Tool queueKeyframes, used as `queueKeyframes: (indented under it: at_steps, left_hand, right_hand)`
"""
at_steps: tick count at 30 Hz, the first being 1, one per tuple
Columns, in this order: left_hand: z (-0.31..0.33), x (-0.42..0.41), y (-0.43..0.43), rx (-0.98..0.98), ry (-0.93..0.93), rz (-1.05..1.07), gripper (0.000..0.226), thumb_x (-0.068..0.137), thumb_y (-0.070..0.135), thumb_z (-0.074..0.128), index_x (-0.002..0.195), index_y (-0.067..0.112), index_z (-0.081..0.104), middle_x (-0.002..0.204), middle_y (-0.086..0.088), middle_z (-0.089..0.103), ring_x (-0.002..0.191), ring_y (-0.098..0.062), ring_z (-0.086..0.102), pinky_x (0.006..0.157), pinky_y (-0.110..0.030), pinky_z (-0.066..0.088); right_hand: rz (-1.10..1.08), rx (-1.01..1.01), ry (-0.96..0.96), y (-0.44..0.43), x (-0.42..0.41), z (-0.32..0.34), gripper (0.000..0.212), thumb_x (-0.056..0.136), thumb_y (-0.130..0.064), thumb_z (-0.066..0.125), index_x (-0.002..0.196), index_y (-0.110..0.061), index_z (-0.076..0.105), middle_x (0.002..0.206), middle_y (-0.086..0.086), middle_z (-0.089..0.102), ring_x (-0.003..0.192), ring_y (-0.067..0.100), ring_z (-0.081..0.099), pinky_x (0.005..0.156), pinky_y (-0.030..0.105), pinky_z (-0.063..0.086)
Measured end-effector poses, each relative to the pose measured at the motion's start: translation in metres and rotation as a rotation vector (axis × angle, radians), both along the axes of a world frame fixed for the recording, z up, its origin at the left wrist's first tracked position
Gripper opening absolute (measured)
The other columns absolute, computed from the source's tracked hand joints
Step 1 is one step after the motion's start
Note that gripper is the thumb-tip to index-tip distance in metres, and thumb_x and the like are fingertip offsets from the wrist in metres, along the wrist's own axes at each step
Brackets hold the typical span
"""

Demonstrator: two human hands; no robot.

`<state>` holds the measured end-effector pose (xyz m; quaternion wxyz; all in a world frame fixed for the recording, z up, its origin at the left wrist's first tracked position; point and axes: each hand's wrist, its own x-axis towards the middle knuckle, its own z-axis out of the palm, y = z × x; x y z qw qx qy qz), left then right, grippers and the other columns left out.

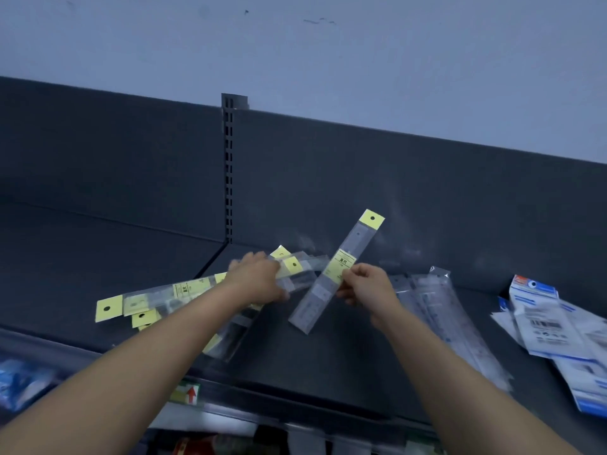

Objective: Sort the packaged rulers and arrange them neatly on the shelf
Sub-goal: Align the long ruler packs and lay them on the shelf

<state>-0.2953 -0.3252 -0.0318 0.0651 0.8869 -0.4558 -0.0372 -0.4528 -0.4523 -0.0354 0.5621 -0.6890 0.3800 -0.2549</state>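
My right hand (pixel 364 287) pinches one packaged ruler (pixel 345 257) at its yellow label, held tilted above the dark shelf (pixel 312 366) with its yellow hanging tab pointing up and right. My left hand (pixel 259 279) is closed on a blurred clear ruler pack (pixel 297 269) with a yellow tab. A loose pile of yellow-tabbed ruler packs (pixel 141 305) lies on the shelf under and left of my left arm. Clear ruler packs without yellow tabs (pixel 437 300) lie in a row right of my right hand.
White and blue carded packages (pixel 551 326) lie at the shelf's right end. A slotted upright (pixel 229 172) divides the dark back panel. Below the shelf's front edge a price tag with a red arrow (pixel 187 394) shows, and blue packets (pixel 23 382) sit at the lower left.
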Motion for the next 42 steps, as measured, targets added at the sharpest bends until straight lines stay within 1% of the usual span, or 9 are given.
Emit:
queueKeyframes:
  at_steps: [5, 10, 15, 19, 23, 27, 32, 37, 42]
  left_hand:
    - [-0.007, 0.011, 0.002, 0.039, -0.017, 0.036, 0.073, 0.071, 0.049, 0.077, 0.131, 0.02, 0.048, 0.128, -0.004, 0.048, 0.123, -0.025, 0.042, 0.097, -0.039, 0.037]
    - [-0.006, 0.018, 0.002, -0.055, 0.114, 0.097, 0.044, 0.068, 0.04, 0.084, 0.101, 0.021, 0.063, 0.112, 0.001, 0.059, 0.103, -0.019, 0.053, 0.082, -0.032, 0.046]
    - [-0.005, 0.016, 0.0, -0.013, 0.097, 0.056, 0.032, 0.074, 0.037, 0.079, 0.079, 0.021, 0.051, 0.085, 0.002, 0.056, 0.08, -0.018, 0.056, 0.066, -0.03, 0.043]
    - [-0.001, 0.022, 0.0, -0.196, 0.36, 0.055, 0.05, 0.077, 0.026, 0.078, 0.057, 0.019, 0.032, 0.059, 0.002, 0.032, 0.054, -0.016, 0.028, 0.054, -0.029, 0.021]
    - [0.017, 0.016, 0.003, -0.352, 0.731, -0.095, 0.015, 0.09, 0.015, 0.066, 0.076, 0.01, 0.068, 0.077, -0.007, 0.07, 0.065, -0.015, 0.062, 0.068, -0.034, 0.047]
    - [0.032, 0.006, 0.0, -0.293, 0.908, -0.221, 0.034, 0.091, -0.011, 0.046, 0.099, 0.011, 0.07, 0.091, -0.004, 0.074, 0.075, -0.011, 0.068, 0.065, -0.024, 0.052]
    - [0.036, 0.011, -0.002, -0.312, 0.816, -0.239, 0.024, 0.088, -0.008, 0.056, 0.105, 0.006, 0.067, 0.09, -0.005, 0.075, 0.076, -0.014, 0.069, 0.063, -0.023, 0.047]
    - [0.036, 0.023, -0.003, -0.391, 0.659, -0.175, 0.011, 0.087, 0.002, 0.064, 0.089, 0.01, 0.072, 0.082, -0.005, 0.074, 0.075, -0.016, 0.063, 0.078, -0.035, 0.056]
    - [0.04, 0.024, -0.009, -0.173, 0.295, -0.129, 0.043, 0.097, 0.008, 0.041, 0.105, 0.038, 0.071, 0.083, 0.013, 0.071, 0.1, -0.005, 0.058, 0.109, -0.039, 0.021]
  right_hand:
    - [0.001, -0.053, 0.311, -0.01, -0.013, -0.013, 0.019, 0.095, -0.008, 0.051, 0.078, -0.01, 0.058, 0.066, 0.006, 0.062, 0.048, 0.014, 0.054, 0.039, 0.018, 0.032]
    - [0.013, -0.231, 0.537, -0.012, -0.014, -0.016, 0.011, 0.089, -0.008, 0.052, 0.085, -0.01, 0.062, 0.073, 0.005, 0.066, 0.051, 0.015, 0.061, 0.045, 0.021, 0.044]
    - [0.018, -0.471, 0.723, -0.012, -0.01, -0.02, 0.012, 0.081, -0.02, 0.059, 0.093, -0.017, 0.059, 0.095, 0.001, 0.063, 0.092, 0.022, 0.061, 0.071, 0.03, 0.049]
    - [0.032, -0.487, 0.486, -0.006, -0.003, -0.022, 0.005, 0.085, -0.028, 0.061, 0.083, -0.024, 0.058, 0.088, -0.007, 0.064, 0.086, 0.015, 0.06, 0.071, 0.027, 0.046]
    - [0.075, -0.047, 0.023, 0.012, 0.009, -0.003, 0.038, 0.099, -0.043, 0.046, 0.092, -0.011, 0.065, 0.068, 0.002, 0.065, 0.051, 0.013, 0.052, 0.049, 0.026, 0.037]
    - [0.173, 0.318, -0.283, 0.015, 0.014, 0.017, 0.043, 0.099, -0.05, 0.041, 0.097, -0.013, 0.062, 0.062, 0.005, 0.062, 0.045, 0.014, 0.047, 0.044, 0.024, 0.027]
    - [0.092, 0.24, -0.453, 0.005, 0.011, 0.021, 0.032, 0.091, -0.02, 0.062, 0.061, -0.019, 0.05, 0.051, -0.001, 0.044, 0.045, 0.013, 0.037, 0.043, 0.022, 0.028]
    - [-0.15, 0.221, -0.458, -0.003, 0.002, 0.022, 0.031, 0.09, -0.028, 0.062, 0.064, -0.017, 0.051, 0.045, -0.003, 0.041, 0.043, 0.012, 0.038, 0.043, 0.022, 0.031]
    - [-0.174, -0.059, -0.376, -0.011, -0.007, 0.015, 0.011, 0.082, -0.003, 0.071, 0.088, -0.011, 0.067, 0.069, 0.0, 0.062, 0.062, 0.008, 0.057, 0.059, 0.018, 0.048]
